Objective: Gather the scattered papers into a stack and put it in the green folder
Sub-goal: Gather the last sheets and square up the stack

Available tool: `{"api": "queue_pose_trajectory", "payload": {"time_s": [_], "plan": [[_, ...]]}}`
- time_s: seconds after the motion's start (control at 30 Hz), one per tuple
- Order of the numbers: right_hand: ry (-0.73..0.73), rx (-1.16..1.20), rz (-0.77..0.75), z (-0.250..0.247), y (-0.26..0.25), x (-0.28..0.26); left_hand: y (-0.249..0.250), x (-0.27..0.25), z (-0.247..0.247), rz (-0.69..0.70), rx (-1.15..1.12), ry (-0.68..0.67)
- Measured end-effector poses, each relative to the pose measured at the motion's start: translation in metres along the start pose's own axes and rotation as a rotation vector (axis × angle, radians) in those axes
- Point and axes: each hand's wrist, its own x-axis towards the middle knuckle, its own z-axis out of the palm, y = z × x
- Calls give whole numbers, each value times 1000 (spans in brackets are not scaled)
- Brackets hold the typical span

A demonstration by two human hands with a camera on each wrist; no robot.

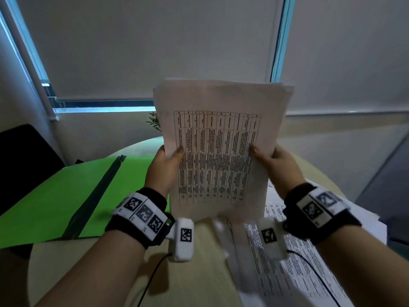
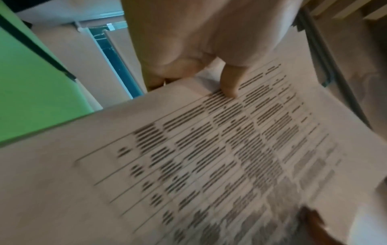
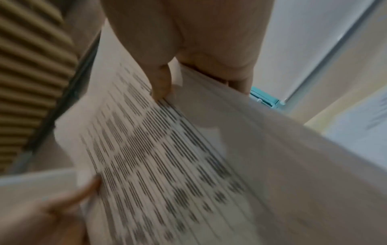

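I hold a stack of printed papers (image 1: 219, 151) upright above the table, its front sheet a printed table. My left hand (image 1: 168, 160) pinches its left edge, thumb on the front and fingers behind. My right hand (image 1: 272, 160) pinches the right edge the same way. The left wrist view shows my left thumb (image 2: 230, 82) pressed on the stack of papers (image 2: 209, 157). In the right wrist view my right thumb (image 3: 161, 82) lies on the stack of papers (image 3: 167, 157). The green folder (image 1: 66, 196) lies open on the table to the left, and its green cover (image 2: 31, 82) appears in the left wrist view. More printed papers (image 1: 294, 269) lie flat on the table below my right wrist.
A round light wooden table (image 1: 194, 273) carries everything. A black chair back (image 1: 24, 156) stands at the left. A small green plant (image 1: 155, 120) sits behind the stack by the window wall. Cables run from both wrist cameras toward me.
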Motion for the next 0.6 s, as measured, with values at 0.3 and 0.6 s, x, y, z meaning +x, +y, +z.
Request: {"api": "queue_pose_trajectory", "payload": {"time_s": [0.3,0.6], "plan": [[167,-96,-31,15,18,-13,12,-27,14,120,-34,79],[126,-181,78,20,45,-28,-21,-45,16,-21,20,67]]}}
